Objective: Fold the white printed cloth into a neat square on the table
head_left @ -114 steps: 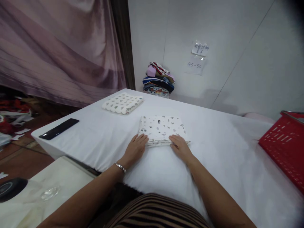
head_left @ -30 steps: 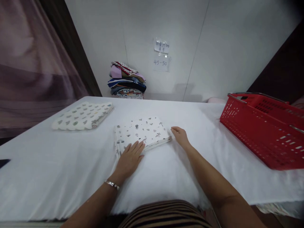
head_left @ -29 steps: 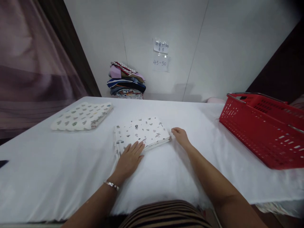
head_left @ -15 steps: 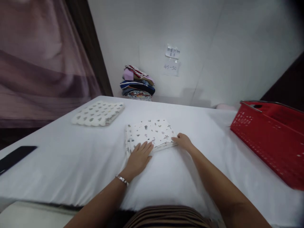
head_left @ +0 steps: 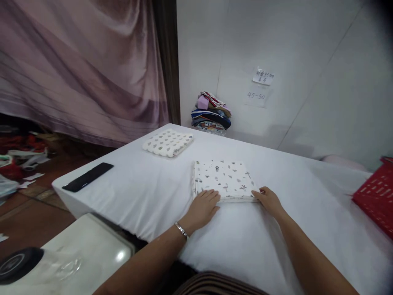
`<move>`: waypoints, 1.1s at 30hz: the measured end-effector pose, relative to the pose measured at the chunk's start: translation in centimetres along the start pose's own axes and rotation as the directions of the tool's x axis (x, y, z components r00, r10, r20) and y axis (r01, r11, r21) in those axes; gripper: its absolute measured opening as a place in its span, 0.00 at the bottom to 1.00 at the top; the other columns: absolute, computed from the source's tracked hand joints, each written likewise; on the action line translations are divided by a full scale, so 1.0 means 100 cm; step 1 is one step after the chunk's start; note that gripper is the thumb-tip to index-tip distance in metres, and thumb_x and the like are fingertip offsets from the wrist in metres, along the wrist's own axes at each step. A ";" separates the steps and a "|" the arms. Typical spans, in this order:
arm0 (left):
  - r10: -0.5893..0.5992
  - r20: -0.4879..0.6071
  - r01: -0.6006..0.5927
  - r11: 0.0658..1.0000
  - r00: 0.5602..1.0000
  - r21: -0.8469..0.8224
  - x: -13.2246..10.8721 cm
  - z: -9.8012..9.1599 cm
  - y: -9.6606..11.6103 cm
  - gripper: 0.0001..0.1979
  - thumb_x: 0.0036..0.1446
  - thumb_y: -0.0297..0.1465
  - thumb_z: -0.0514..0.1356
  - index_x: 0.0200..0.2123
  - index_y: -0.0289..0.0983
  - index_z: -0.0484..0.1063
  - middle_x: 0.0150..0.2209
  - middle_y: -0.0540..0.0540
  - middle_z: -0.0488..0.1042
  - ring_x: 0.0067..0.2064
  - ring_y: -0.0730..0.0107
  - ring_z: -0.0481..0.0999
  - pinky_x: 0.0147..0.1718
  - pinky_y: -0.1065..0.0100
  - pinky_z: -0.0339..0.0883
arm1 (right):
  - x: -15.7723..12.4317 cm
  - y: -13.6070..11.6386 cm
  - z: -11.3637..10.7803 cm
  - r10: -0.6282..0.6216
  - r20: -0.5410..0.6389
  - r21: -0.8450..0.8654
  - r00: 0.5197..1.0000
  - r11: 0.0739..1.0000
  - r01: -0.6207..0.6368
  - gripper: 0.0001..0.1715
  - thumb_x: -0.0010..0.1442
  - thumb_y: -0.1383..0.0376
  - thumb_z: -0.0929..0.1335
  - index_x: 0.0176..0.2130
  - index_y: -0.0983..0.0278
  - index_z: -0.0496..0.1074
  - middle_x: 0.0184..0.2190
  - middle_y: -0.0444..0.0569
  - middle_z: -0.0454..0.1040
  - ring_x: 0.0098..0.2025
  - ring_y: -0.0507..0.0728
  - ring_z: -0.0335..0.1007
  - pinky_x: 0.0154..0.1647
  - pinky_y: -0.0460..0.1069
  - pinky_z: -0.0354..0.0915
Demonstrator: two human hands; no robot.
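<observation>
A folded white cloth with small printed figures [head_left: 223,179] lies on the white-covered table [head_left: 147,192] in front of me. My left hand [head_left: 203,207] rests flat on the near left edge of this cloth, fingers stretched out. At the cloth's near right corner is my right hand [head_left: 269,200], fingers curled against the edge; what they pinch is not clear. A second folded cloth with a leaf print [head_left: 168,142] lies farther back to the left, apart from both hands.
A black flat device [head_left: 87,182] lies near the table's left edge. A stack of folded clothes [head_left: 211,115] stands against the back wall. A red plastic basket [head_left: 376,198] sits at the right. A purple curtain hangs at the left; a low white surface is below it.
My view has swung to the left. My right hand has come in from beside the cloth to its near right corner. The left hand stays on the near edge.
</observation>
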State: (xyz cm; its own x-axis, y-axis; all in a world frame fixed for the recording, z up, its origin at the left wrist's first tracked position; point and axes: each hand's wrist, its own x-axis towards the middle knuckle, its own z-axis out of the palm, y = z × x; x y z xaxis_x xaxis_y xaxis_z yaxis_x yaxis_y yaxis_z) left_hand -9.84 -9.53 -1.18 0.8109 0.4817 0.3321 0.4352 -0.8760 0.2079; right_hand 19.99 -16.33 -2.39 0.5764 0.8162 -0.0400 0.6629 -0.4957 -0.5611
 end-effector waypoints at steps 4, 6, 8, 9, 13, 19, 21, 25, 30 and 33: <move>-0.082 -0.140 0.074 0.995 0.987 -0.067 -0.019 -0.007 -0.008 0.13 0.60 0.31 0.49 0.47 0.39 0.68 0.49 0.46 0.71 0.51 0.64 0.67 0.51 0.58 0.59 | -0.007 -0.004 0.002 -0.231 -0.187 -0.089 0.955 0.972 0.218 0.33 0.54 0.48 0.62 0.53 0.65 0.63 0.44 0.54 0.70 0.42 0.60 0.68 0.40 0.53 0.64; -0.179 -0.223 0.157 0.981 0.958 -0.112 -0.028 -0.010 -0.014 0.12 0.60 0.31 0.49 0.44 0.39 0.69 0.46 0.46 0.73 0.49 0.65 0.69 0.49 0.59 0.61 | -0.012 -0.015 0.005 -0.448 -0.266 -0.145 0.853 0.894 0.424 0.29 0.57 0.51 0.61 0.52 0.64 0.64 0.50 0.56 0.67 0.51 0.62 0.62 0.49 0.56 0.60; -0.315 -0.275 0.271 0.944 0.908 -0.188 -0.034 -0.013 -0.020 0.12 0.60 0.31 0.50 0.42 0.40 0.70 0.43 0.46 0.73 0.47 0.66 0.70 0.47 0.62 0.63 | -0.019 -0.030 0.011 -0.612 -0.270 -0.158 0.743 0.789 0.593 0.25 0.59 0.54 0.60 0.52 0.63 0.65 0.53 0.55 0.65 0.56 0.61 0.58 0.54 0.57 0.56; -0.386 -0.279 0.326 0.915 0.879 -0.238 -0.036 -0.015 -0.023 0.11 0.59 0.32 0.50 0.41 0.40 0.71 0.43 0.47 0.73 0.45 0.67 0.70 0.45 0.64 0.64 | -0.022 -0.037 0.015 -0.663 -0.245 -0.159 0.708 0.747 0.645 0.24 0.60 0.54 0.59 0.52 0.62 0.65 0.54 0.54 0.64 0.57 0.61 0.56 0.56 0.58 0.55; -0.603 -0.195 0.490 0.765 0.774 -0.418 -0.032 -0.025 -0.033 0.11 0.57 0.34 0.51 0.36 0.40 0.72 0.37 0.50 0.74 0.36 0.72 0.72 0.36 0.71 0.65 | -0.034 -0.057 0.032 -0.742 0.050 -0.225 0.669 0.644 0.731 0.25 0.62 0.55 0.58 0.57 0.58 0.61 0.58 0.51 0.59 0.61 0.61 0.49 0.58 0.61 0.48; -0.748 -0.048 0.646 0.602 0.662 -0.469 -0.011 -0.035 -0.047 0.14 0.54 0.41 0.52 0.29 0.38 0.72 0.29 0.51 0.74 0.30 0.72 0.70 0.29 0.72 0.60 | -0.034 -0.049 0.049 -0.751 0.161 -0.299 0.641 0.581 0.757 0.28 0.62 0.54 0.58 0.60 0.56 0.56 0.60 0.49 0.56 0.62 0.61 0.47 0.59 0.61 0.46; -0.746 -0.031 0.662 0.609 0.666 -0.437 -0.002 -0.034 -0.051 0.16 0.53 0.43 0.52 0.26 0.38 0.70 0.26 0.50 0.73 0.29 0.72 0.69 0.28 0.72 0.58 | -0.033 -0.046 0.051 -0.762 0.145 -0.308 0.631 0.572 0.761 0.28 0.62 0.54 0.58 0.59 0.56 0.56 0.60 0.48 0.56 0.62 0.61 0.48 0.59 0.61 0.46; -0.755 0.046 0.723 0.607 0.654 -0.330 0.015 -0.028 -0.057 0.19 0.51 0.47 0.53 0.23 0.37 0.69 0.23 0.49 0.72 0.27 0.70 0.68 0.25 0.71 0.53 | -0.033 -0.044 0.053 -0.779 0.110 -0.327 0.617 0.558 0.763 0.27 0.62 0.55 0.58 0.59 0.57 0.57 0.60 0.48 0.56 0.62 0.60 0.48 0.59 0.60 0.46; -0.750 0.065 0.731 0.616 0.659 -0.294 0.022 -0.018 -0.061 0.15 0.49 0.43 0.56 0.20 0.37 0.65 0.19 0.51 0.67 0.24 0.72 0.66 0.23 0.71 0.51 | -0.034 -0.044 0.056 -0.797 0.075 -0.335 0.599 0.545 0.768 0.27 0.62 0.56 0.58 0.59 0.57 0.57 0.60 0.47 0.57 0.62 0.60 0.49 0.59 0.60 0.47; -0.754 0.051 0.717 0.598 0.655 -0.357 0.017 -0.012 -0.063 0.14 0.50 0.39 0.55 0.19 0.37 0.62 0.18 0.53 0.65 0.24 0.73 0.65 0.23 0.72 0.51 | -0.033 -0.043 0.056 -0.807 0.072 -0.329 0.585 0.535 0.778 0.27 0.62 0.56 0.59 0.60 0.56 0.56 0.60 0.48 0.57 0.61 0.60 0.49 0.58 0.60 0.49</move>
State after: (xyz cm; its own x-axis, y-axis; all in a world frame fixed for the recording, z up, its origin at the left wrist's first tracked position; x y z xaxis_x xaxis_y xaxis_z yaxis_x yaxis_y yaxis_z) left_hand -11.67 -3.12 -0.84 0.2228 0.9748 0.0135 0.7021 -0.1701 0.6914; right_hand 12.56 -15.21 -4.52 -0.2321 0.8995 0.3703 0.9604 0.2721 -0.0591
